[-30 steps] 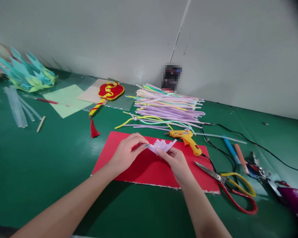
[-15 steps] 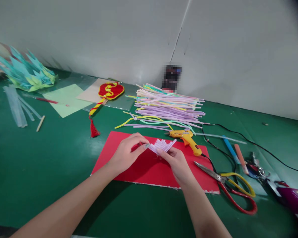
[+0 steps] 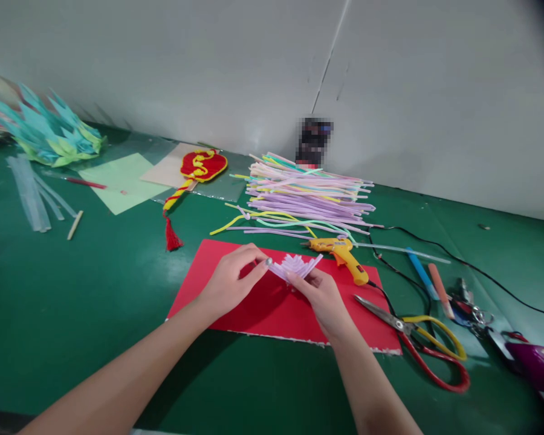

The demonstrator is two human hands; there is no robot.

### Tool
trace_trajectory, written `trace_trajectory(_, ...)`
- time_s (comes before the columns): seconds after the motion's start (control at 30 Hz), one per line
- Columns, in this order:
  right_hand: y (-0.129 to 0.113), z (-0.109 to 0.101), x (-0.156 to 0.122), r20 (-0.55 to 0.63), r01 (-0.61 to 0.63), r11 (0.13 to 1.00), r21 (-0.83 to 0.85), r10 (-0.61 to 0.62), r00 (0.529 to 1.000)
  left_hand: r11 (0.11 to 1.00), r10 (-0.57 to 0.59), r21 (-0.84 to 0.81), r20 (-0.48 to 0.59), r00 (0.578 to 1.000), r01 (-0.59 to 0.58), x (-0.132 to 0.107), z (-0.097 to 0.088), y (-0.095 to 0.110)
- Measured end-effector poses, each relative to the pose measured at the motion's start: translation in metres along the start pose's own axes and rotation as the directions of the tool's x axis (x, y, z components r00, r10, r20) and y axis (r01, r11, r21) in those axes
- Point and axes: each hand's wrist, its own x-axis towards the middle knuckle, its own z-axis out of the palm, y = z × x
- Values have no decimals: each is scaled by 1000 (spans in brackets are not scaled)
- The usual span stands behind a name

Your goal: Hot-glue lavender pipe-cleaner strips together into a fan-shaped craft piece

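A small fan-shaped piece of lavender pipe cleaners [image 3: 295, 264], its strands nested in a V, is held above a red board [image 3: 258, 314]. My right hand [image 3: 321, 299] grips its lower right side between thumb and fingers. At the left tip, my left hand [image 3: 236, 279] pinches the end of a strand, thumb against forefinger. Just beyond my right hand a yellow glue gun [image 3: 351, 263] lies on the board's back right edge. Scissors [image 3: 401, 326] with one yellow and one red handle rest partly on the board's right corner.
Behind the board lies a pile of pastel pipe cleaners [image 3: 308, 196]. A red-and-yellow tasselled fan [image 3: 204, 166], papers [image 3: 118, 181] and clear glue sticks [image 3: 29, 193] are to the left. A black cord [image 3: 462, 260], markers [image 3: 421, 275] and a purple tool [image 3: 535, 362] are on the right.
My left fingertips have slid slightly left along the strand's end. My right hand and the lavender piece have stayed almost in place.
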Motion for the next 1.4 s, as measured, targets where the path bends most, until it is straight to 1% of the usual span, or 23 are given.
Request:
trace_trajectory(0.37,1,0,1,-11,-2,1000,-23,1,1000,1000,-1,2,29,1000,1,0,0,0)
trace_trajectory(0.53,2,0,1,-2,20,998,-51,-21,1000,1000,-5,30,5,1000,5,0,1,-1)
trace_trajectory(0.63,4,-1,3,-41,10,999,-48,-12,999,999,-10,34,-6,1000,10,1,1,-2)
trace_trajectory(0.77,4,-2,4,-113,31,999,28,-27,993,999,-36,33,-17,999,37,2,1,-3)
trace_trajectory(0.9,4,-2,5,-135,58,997,53,-50,990,998,-57,18,-19,998,58,2,0,-2)
trace_trajectory(1.0,6,-2,5,-145,74,996,55,-65,987,997,-76,-31,-14,997,76,2,0,-2)
trace_trajectory(1.1,7,-2,6,-148,73,996,57,-64,987,995,-78,-64,5,997,79,2,1,-2)
trace_trajectory(1.27,7,-2,6,-145,55,996,66,-45,988,997,-70,-35,46,997,71,2,2,-4)
trace_trajectory(1.4,9,-1,7,-115,40,996,76,-31,993,997,-65,-27,47,997,66,2,3,-4)
